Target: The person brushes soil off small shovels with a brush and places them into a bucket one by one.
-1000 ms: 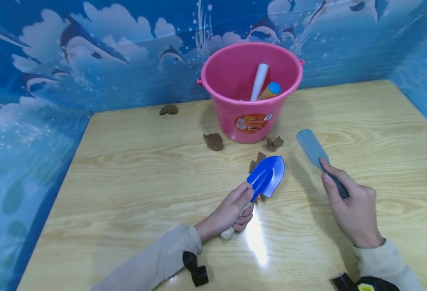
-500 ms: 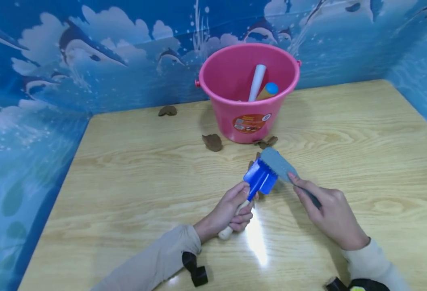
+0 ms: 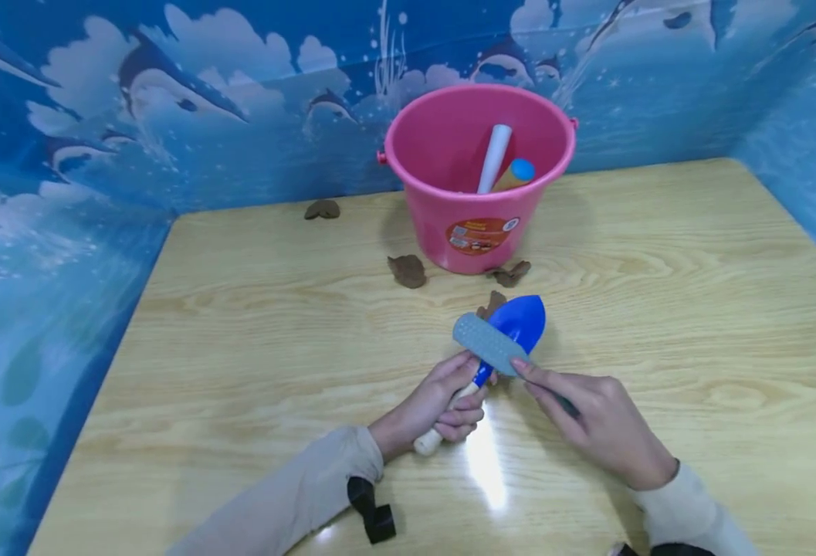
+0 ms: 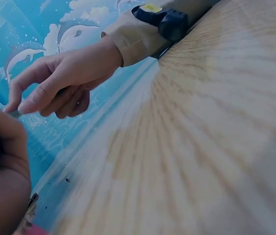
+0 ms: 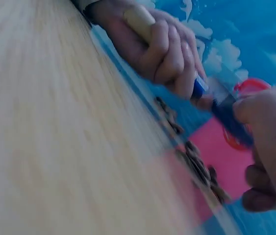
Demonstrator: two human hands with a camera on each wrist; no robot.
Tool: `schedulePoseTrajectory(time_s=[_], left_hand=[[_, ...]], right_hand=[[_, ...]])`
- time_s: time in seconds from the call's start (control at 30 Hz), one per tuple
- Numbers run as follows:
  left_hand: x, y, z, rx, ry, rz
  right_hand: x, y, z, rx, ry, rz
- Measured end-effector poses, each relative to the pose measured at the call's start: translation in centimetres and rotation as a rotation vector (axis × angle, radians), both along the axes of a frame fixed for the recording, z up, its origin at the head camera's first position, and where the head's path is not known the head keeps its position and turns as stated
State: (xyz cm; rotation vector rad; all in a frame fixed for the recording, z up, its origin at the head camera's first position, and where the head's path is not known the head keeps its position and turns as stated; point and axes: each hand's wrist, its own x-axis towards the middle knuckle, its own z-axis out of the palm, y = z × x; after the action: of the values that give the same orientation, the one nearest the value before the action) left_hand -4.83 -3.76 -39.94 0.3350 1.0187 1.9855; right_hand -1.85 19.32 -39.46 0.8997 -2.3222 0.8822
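My left hand [image 3: 442, 401] grips the pale handle of a small garden trowel [image 3: 527, 318], its blue blade tilted up and to the right. In my right hand [image 3: 602, 421] is a grey-blue brush [image 3: 487, 340] with a flat, dotted paddle head, pinched by thumb and forefinger near the neck. The brush head lies across the lower part of the blade in the head view. In the right wrist view, my left hand [image 5: 162, 54] has its fingers curled round the trowel handle [image 5: 138, 22]. The left wrist view shows my right hand [image 4: 66, 81] close by.
A pink bucket [image 3: 442, 224] stands at the back, holding a white tube [image 3: 495, 158] and a blue-capped piece [image 3: 519, 171]. Brown clay-like lumps lie on the wood-grain table: one lump [image 3: 408, 271] left of the bucket, another [image 3: 322, 209] farther back, others behind the trowel.
My right hand has brought the brush leftward from beside the trowel, first over the blade's tip, then down toward the handle end. The left hand stays nearly still with the trowel.
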Motion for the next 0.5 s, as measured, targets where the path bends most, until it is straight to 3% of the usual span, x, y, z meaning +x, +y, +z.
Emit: schedulePoseTrajectory(time_s=[0.13,0.27,0.4,0.5], left_hand=[[0.0,-0.2,0.1,0.106,-0.058,-0.039],[-0.2,-0.5,0.3,0.158,-0.099,-0.039],[-0.3,-0.7,0.3,0.162,-0.109,-0.025],[-0.2,-0.7,0.2,0.106,-0.081,-0.02]], right_hand=[[-0.4,1.7,0.1,0.016,0.001,-0.041],[-0.9,3.5,0.2,-0.021,0.016,-0.091],[-1.3,4.8,0.1,-0.033,0.027,-0.186],[-1.4,4.7,0.1,-0.046,0.035,-0.271]])
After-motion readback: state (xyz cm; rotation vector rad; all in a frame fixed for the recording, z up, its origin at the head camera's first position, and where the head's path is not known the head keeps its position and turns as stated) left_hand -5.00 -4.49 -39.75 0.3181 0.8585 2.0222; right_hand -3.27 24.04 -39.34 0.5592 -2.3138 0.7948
